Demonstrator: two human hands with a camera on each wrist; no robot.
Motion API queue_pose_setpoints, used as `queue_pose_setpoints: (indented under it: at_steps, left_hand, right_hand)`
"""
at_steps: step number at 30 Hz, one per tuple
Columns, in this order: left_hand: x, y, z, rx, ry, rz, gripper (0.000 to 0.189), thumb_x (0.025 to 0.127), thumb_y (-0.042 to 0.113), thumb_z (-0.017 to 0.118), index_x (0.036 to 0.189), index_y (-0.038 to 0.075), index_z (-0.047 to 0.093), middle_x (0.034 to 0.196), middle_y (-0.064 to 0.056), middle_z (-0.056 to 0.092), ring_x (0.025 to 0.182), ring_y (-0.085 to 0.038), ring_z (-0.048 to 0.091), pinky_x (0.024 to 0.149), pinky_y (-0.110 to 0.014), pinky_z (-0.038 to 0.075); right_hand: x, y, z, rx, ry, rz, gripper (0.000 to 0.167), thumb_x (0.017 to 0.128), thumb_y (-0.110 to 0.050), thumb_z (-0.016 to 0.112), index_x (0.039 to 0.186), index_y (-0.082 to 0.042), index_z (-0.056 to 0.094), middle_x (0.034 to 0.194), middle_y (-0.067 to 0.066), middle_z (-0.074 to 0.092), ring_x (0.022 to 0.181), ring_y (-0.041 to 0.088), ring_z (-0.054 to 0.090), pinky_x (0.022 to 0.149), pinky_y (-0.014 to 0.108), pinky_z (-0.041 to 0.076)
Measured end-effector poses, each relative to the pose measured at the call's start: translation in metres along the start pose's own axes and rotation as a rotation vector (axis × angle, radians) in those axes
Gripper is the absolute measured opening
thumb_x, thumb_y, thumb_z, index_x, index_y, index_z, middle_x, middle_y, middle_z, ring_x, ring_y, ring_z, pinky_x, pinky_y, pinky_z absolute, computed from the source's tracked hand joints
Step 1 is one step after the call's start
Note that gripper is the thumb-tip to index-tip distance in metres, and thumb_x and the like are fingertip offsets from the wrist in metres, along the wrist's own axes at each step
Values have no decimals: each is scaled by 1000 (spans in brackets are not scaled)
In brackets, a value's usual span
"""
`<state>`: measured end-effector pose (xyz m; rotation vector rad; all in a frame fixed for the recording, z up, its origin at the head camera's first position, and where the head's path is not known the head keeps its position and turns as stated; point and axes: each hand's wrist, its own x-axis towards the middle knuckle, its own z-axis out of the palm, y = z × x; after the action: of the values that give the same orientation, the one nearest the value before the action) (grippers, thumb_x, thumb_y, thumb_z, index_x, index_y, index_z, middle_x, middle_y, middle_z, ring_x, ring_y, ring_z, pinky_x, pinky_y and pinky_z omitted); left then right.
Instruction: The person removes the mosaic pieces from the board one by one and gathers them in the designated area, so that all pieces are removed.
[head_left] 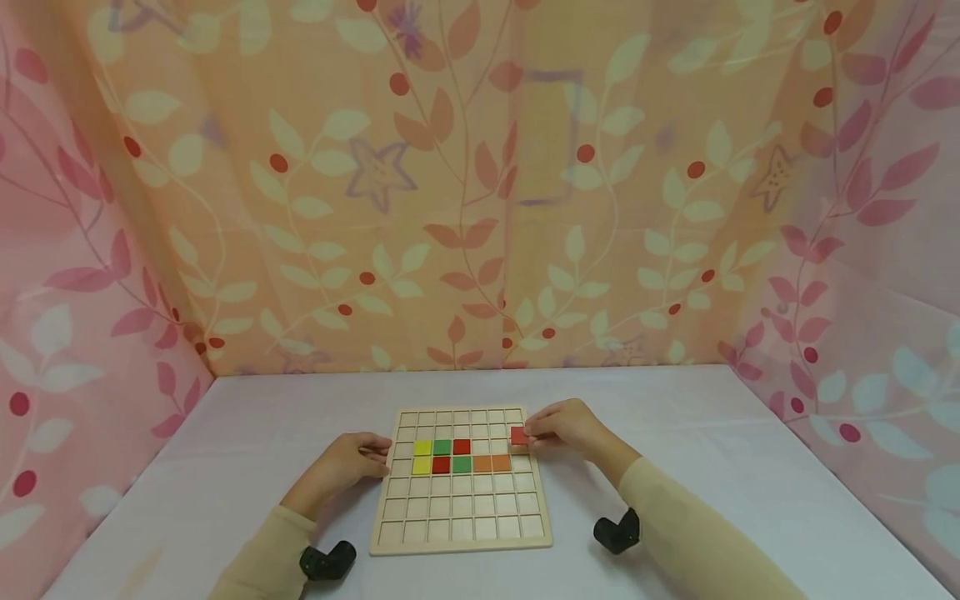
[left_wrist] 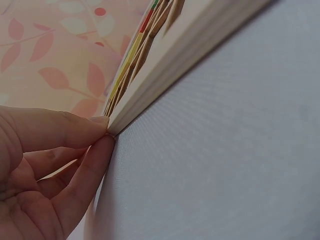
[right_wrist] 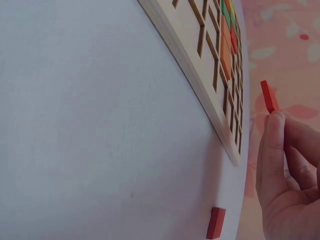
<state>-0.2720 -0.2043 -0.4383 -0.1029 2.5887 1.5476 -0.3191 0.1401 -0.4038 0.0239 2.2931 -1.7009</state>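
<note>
A wooden grid board (head_left: 474,549) lies on the table, its square cells partly filled with coloured tiles. One row holds yellow, green and red tiles; the row nearer me has yellow, red, green and two orange tiles (head_left: 501,462). My left hand (head_left: 348,460) is at the board's left edge, and the left wrist view shows thumb and finger pinching that edge. Between thumb and fingertips, my right hand (head_left: 572,427) pinches a red tile (right_wrist: 268,96), raised over the board's upper right part. Another red tile (right_wrist: 216,223) rests on the table near the right hand.
White cloth covers the table (head_left: 285,408). Patterned curtains (head_left: 465,183) stand behind it and along both sides. Black devices (head_left: 327,562) sit by both sleeves, near the table surface.
</note>
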Motion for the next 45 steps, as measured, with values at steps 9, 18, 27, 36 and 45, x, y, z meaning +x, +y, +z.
queue_pose_setpoints:
  at_steps: [9,18,27,36,45]
  left_hand:
    - [-1,3,-2,14,-10,13,46,75,-10,75,119,-12,63,104,-18,69,86,-15,63,74,-27,54]
    - [0,2,-1,8,6,-5,45,75,-10,75,118,-11,64,104,-16,69,87,-16,63,75,-27,54]
    - [-1,2,0,6,5,-7,45,75,-10,75,119,-11,64,103,-16,69,86,-16,63,75,-28,54]
    - [0,1,0,-1,3,-11,45,75,-10,75,118,-11,64,103,-15,69,86,-16,63,74,-28,54]
    - [1,0,0,-10,0,-13,45,75,-11,75,118,-11,64,102,-15,68,86,-16,62,73,-27,54]
  right_hand:
    - [-2,3,-17,-18,18,5,25,85,-3,74,105,10,72,77,5,73,61,7,66,66,26,59]
    - [-5,10,-37,-16,28,19,24,85,-6,74,105,8,72,77,4,74,64,9,68,68,26,59]
    - [-6,13,-57,-10,52,48,30,88,-9,72,113,9,69,83,3,73,67,7,66,69,24,59]
    - [-9,16,-73,4,46,79,33,90,-10,71,116,10,67,80,0,72,70,8,68,74,26,59]
    - [-9,22,-91,-7,75,97,36,92,-14,69,120,9,65,82,0,73,70,7,68,71,22,58]
